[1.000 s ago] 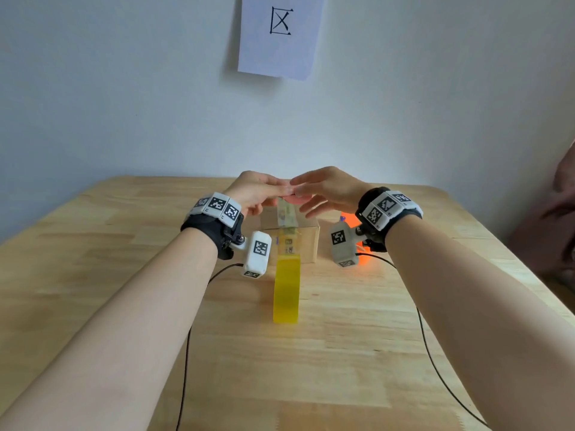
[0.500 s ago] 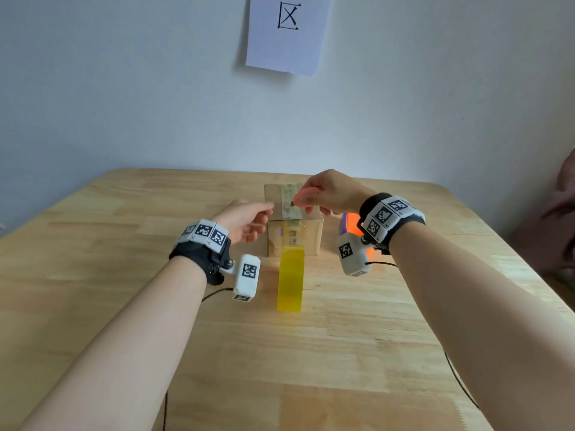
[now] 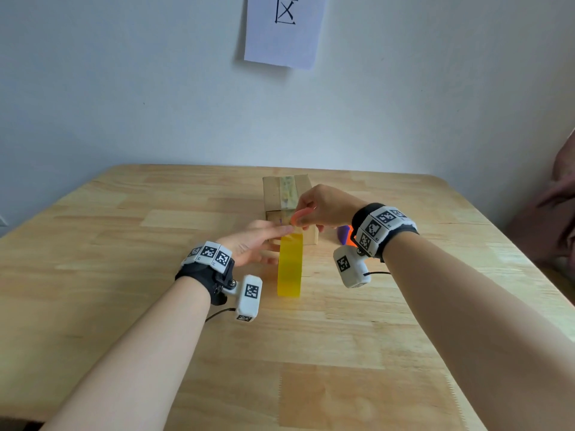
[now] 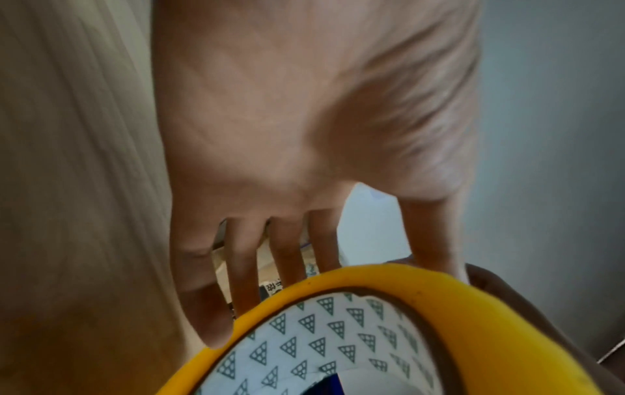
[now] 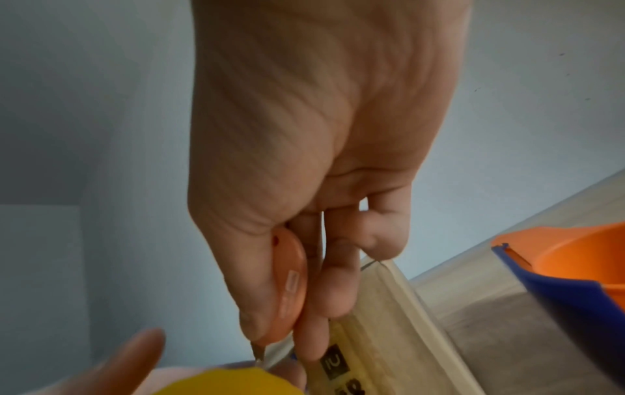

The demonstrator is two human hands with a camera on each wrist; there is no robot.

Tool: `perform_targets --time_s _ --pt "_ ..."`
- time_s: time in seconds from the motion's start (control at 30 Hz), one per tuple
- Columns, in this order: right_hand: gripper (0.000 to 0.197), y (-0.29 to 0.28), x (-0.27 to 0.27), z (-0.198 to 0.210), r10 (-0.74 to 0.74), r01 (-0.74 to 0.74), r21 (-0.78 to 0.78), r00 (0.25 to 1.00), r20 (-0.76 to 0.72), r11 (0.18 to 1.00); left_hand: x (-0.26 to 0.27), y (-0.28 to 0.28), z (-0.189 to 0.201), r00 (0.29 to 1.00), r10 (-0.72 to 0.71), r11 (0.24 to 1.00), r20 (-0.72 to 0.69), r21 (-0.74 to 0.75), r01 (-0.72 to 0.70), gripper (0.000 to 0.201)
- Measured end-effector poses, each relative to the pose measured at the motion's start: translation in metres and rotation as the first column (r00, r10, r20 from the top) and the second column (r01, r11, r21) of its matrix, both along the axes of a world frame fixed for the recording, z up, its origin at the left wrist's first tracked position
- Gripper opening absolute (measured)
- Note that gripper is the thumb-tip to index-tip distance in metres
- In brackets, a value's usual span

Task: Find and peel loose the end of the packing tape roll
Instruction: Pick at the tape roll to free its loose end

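The packing tape roll (image 3: 290, 265) is standing on edge on the table (image 3: 93, 275), just near of the cardboard box (image 3: 287, 197). Both hands have come down from above the box. The left hand (image 3: 252, 244), fingers straight, is touching the roll's far top. The right hand (image 3: 323, 208) is pinching a small orange cutter (image 5: 290, 291) there, evidently probing for the tape end.

The upright yellow packing tape roll (image 4: 423, 320) is cut off by the left wrist view's lower edge. Behind the roll, the left hand's fingertips (image 4: 236, 294) and part of the brown cardboard box (image 3: 273, 194) are hidden. Whether the tape's end is loose cannot be told.
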State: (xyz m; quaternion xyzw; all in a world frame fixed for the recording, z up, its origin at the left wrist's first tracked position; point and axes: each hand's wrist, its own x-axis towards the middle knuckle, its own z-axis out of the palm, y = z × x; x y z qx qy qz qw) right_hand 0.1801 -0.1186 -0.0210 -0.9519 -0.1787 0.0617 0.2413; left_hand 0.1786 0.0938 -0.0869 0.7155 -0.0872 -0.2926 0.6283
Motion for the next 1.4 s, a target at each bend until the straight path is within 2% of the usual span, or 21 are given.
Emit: perform_targets --time_s 0.13,0.2,0.43,0.57,0.7,0.8,0.97,1.27,1.4 --pt "0.008 0.005 -0.003 0.001 0.013 -0.013 -0.011 1.000 0.010 1.000 0.001 0.007 -0.005 0.998 -0.065 0.998 0.012 -0.022 0.066 0.089" --pt "0.009 0.008 -0.004 0.002 0.021 -0.021 -0.009 1.000 0.017 1.000 0.000 0.009 -0.004 0.996 -0.082 0.996 0.019 -0.028 0.083 0.095" --pt "0.011 0.015 -0.005 0.008 0.064 -0.062 -0.047 0.996 0.054 0.997 -0.001 0.008 -0.001 0.995 -0.099 0.995 0.030 -0.027 0.100 0.082" --pt "0.008 0.021 -0.002 0.007 0.060 -0.056 -0.058 0.997 0.057 0.997 -0.001 0.008 -0.001 0.994 -0.103 0.994 0.021 -0.028 0.104 0.067" --pt "0.007 0.026 0.001 0.004 0.054 -0.048 -0.103 0.997 0.051 0.994 0.002 0.008 -0.003 0.996 -0.087 0.996 0.003 -0.022 0.087 0.074" --pt "0.008 0.030 0.002 0.004 0.050 -0.042 -0.131 0.997 0.062 0.991 0.003 0.008 -0.005 0.997 -0.076 0.997 -0.008 -0.027 0.076 0.068" --pt "0.008 0.035 0.002 0.007 0.060 -0.049 -0.172 0.997 0.058 0.984 0.005 0.010 -0.007 0.997 -0.074 0.997 -0.015 -0.026 0.074 0.077" --pt "0.007 0.040 0.003 0.014 0.073 -0.061 -0.245 0.997 0.040 0.968 0.005 0.010 -0.006 0.996 -0.092 0.996 -0.013 -0.020 0.092 0.058" --pt "0.006 0.033 0.003 0.013 0.067 -0.058 -0.236 0.997 0.032 0.970 0.005 0.008 -0.005 0.995 -0.095 0.995 -0.017 -0.001 0.095 0.064"
